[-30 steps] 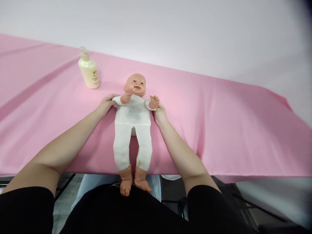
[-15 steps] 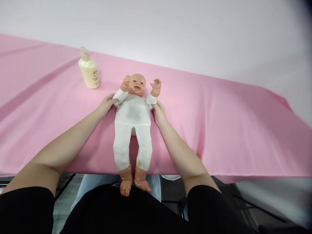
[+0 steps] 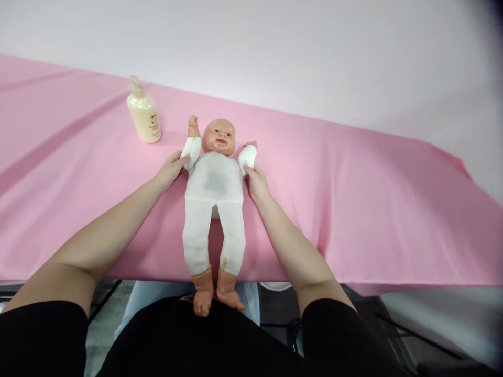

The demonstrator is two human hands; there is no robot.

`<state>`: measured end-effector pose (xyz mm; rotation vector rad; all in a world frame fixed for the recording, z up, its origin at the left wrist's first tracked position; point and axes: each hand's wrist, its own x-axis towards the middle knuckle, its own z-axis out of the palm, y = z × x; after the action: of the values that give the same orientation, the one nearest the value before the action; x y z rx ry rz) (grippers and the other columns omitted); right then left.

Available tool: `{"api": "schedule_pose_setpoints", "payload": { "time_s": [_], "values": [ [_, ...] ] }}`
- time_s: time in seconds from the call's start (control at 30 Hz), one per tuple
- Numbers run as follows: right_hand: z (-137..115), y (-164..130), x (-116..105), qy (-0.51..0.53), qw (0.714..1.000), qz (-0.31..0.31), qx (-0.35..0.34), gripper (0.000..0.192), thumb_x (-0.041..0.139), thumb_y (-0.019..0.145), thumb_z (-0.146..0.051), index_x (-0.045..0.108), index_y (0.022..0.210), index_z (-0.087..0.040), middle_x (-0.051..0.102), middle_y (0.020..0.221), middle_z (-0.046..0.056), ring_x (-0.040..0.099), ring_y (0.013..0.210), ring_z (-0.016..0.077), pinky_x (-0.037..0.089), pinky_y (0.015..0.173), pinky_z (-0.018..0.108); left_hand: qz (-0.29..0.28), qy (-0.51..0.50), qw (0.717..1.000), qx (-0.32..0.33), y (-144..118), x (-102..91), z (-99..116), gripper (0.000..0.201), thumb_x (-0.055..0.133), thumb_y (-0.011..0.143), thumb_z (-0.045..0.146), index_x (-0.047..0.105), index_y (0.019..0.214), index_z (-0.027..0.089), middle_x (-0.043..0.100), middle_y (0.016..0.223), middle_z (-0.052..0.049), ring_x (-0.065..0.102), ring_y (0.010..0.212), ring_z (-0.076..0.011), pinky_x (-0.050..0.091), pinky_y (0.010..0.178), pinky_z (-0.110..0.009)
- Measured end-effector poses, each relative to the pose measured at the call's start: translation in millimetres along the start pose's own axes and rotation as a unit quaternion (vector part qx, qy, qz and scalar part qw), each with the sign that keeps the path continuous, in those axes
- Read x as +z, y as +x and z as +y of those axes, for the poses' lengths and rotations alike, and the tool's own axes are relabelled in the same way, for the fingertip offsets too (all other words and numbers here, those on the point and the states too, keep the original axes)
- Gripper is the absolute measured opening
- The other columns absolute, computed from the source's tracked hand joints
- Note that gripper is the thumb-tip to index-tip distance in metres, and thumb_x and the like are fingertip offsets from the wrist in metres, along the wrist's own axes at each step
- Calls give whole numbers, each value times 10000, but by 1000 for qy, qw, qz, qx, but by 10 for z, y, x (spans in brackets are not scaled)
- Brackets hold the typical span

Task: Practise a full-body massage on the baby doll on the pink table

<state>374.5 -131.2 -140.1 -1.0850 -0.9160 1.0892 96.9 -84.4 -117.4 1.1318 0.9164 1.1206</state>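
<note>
A baby doll (image 3: 214,183) in white cloth lies on its back on the pink-covered table (image 3: 353,199), feet hanging over the near edge. The left hand (image 3: 170,170) grips its one upper arm, the right hand (image 3: 255,182) the other, both doll arms raised beside the head. A cream pump bottle (image 3: 143,112) stands upright nearby.

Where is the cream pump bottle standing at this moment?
In the head view, the pump bottle stands upright on the pink tablecloth, far left of the doll, just beyond the left hand and apart from it.
</note>
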Motion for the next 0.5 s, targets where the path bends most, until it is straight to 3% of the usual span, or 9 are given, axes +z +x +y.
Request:
{"api": "schedule_pose_setpoints", "payload": {
  "time_s": [0.2,0.5],
  "values": [
    [53,46,-45,-14,1000,-19,-5,220,764,744,-313,708,935,-219,782,983,17,709,967,212,566,871,349,-6,6,1000,3,-5,-7,5,242,697,832,322,626,976,141,654,776,-34,594,630,-151,455,629,-289],
    [136,120,-61,1,1000,-5,-17,242,740,629,-232,709,868,-228,739,805,-28,646,756,160,535,814,327,-22,-6,1000,13,-12,-13,18,370,735,735,295,685,1070,146,715,880,-42,636,721,-174,477,665,-291]
  ]
}}
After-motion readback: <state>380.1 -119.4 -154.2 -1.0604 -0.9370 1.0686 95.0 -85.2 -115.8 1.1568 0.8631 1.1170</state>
